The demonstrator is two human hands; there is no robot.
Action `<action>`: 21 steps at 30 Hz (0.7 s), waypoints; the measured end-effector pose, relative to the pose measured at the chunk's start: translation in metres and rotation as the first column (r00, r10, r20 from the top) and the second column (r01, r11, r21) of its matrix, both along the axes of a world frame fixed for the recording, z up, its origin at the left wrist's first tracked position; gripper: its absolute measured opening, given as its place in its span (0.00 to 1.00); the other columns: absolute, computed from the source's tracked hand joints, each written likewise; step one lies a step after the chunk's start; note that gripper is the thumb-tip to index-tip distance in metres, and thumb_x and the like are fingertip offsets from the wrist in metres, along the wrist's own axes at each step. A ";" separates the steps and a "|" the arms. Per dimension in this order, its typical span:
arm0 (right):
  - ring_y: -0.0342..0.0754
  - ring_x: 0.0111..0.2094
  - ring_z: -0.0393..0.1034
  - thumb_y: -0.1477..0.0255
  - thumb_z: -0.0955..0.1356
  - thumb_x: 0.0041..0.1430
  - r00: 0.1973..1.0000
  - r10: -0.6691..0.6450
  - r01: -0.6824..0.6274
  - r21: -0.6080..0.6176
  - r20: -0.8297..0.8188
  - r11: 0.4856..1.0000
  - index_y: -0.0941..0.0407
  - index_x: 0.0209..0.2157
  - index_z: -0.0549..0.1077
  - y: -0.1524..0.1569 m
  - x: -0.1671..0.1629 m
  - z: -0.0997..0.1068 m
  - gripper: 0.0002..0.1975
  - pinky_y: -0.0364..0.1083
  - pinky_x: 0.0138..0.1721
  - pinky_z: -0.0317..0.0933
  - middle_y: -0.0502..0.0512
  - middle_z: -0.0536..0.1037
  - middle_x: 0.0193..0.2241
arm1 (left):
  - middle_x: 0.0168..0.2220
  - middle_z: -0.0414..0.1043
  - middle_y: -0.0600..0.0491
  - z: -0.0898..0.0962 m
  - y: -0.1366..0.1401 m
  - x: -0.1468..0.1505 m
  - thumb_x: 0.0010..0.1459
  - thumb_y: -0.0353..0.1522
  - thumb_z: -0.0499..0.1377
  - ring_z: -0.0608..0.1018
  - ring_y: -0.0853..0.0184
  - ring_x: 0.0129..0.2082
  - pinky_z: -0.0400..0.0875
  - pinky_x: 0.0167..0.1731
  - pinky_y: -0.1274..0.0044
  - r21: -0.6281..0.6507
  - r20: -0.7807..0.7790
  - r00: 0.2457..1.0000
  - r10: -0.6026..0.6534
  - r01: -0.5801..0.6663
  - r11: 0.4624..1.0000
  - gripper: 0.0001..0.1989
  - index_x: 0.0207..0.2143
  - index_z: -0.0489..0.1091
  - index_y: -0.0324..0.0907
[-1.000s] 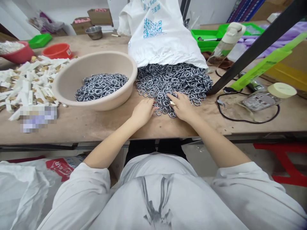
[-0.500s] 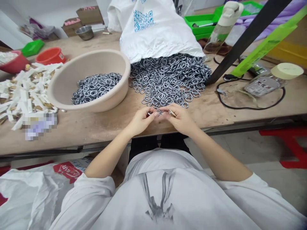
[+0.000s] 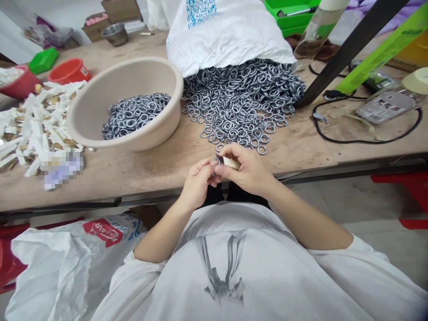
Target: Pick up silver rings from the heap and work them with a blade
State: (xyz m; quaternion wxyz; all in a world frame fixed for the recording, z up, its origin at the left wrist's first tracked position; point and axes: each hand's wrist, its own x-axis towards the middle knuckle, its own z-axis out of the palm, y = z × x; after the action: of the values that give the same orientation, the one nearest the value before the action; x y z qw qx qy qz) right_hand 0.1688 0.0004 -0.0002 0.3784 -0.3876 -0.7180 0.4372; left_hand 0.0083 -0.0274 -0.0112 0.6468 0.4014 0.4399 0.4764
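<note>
My left hand [image 3: 198, 182] and my right hand [image 3: 245, 168] meet at the table's near edge, fingertips together. Pinched between them is a small metal ring [image 3: 219, 159]. In my right hand there is also a short pale stick-like piece [image 3: 231, 162]. Just beyond them a heap of silver rings [image 3: 240, 100] spills from a white plastic bag [image 3: 227, 33]. A beige basin [image 3: 127, 104] to the left holds more rings [image 3: 135, 116].
White paper strips [image 3: 31, 127] lie at the left, with a red bowl [image 3: 68, 70] and a green tray [image 3: 43, 60] behind. A black bar [image 3: 347, 47], a green bar [image 3: 384, 49], a black cable [image 3: 364, 133] and a bottle [image 3: 317, 26] stand right. A white sack [image 3: 60, 267] sits below.
Both hands left the ring heap and drew back toward my body with a ring. They now sit closer together at the table edge. The view has tilted down.
</note>
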 end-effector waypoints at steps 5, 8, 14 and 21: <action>0.46 0.29 0.66 0.46 0.67 0.59 0.997 -0.028 0.025 -0.042 -0.075 0.999 0.53 0.34 0.70 -0.002 -0.003 -0.008 0.23 0.46 0.31 0.58 0.50 0.73 0.27 | 0.18 0.63 0.57 -0.003 -0.009 0.011 0.55 0.38 0.61 0.65 0.74 0.18 0.59 0.18 0.81 -0.034 0.104 0.994 0.037 -0.034 0.999 0.13 0.23 0.64 0.42; 0.43 0.23 0.57 0.41 0.62 0.60 0.995 -0.093 0.093 0.020 0.030 0.995 0.53 0.28 0.67 -0.003 0.002 -0.009 0.29 0.45 0.27 0.50 0.46 0.64 0.21 | 0.17 0.61 0.57 -0.003 -0.011 0.012 0.57 0.38 0.59 0.62 0.74 0.17 0.58 0.18 0.81 -0.056 0.148 0.988 0.054 -0.046 0.997 0.15 0.21 0.61 0.42; 0.44 0.24 0.57 0.46 0.58 0.67 0.942 -0.133 0.025 0.332 0.308 0.943 0.54 0.22 0.63 -0.018 0.003 -0.011 0.29 0.46 0.28 0.44 0.50 0.65 0.20 | 0.18 0.57 0.60 -0.001 -0.012 0.016 0.54 0.38 0.60 0.60 0.76 0.16 0.58 0.17 0.81 -0.172 0.133 0.967 0.217 -0.193 0.966 0.14 0.21 0.62 0.42; 0.46 0.25 0.60 0.49 0.57 0.68 0.910 -0.177 -0.004 0.436 0.375 0.900 0.54 0.21 0.64 -0.024 -0.001 -0.008 0.29 0.47 0.28 0.44 0.52 0.67 0.20 | 0.19 0.58 0.60 0.000 -0.015 0.019 0.53 0.40 0.61 0.62 0.76 0.17 0.59 0.17 0.81 -0.140 0.052 0.972 0.228 -0.219 0.966 0.14 0.23 0.62 0.42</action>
State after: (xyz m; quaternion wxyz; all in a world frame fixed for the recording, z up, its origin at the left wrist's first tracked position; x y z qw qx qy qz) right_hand 0.1679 -0.0238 -0.0084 0.3163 -0.4094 -0.8404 0.1614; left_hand 0.0275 -0.0422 -0.0114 0.6287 0.2888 0.4912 0.5291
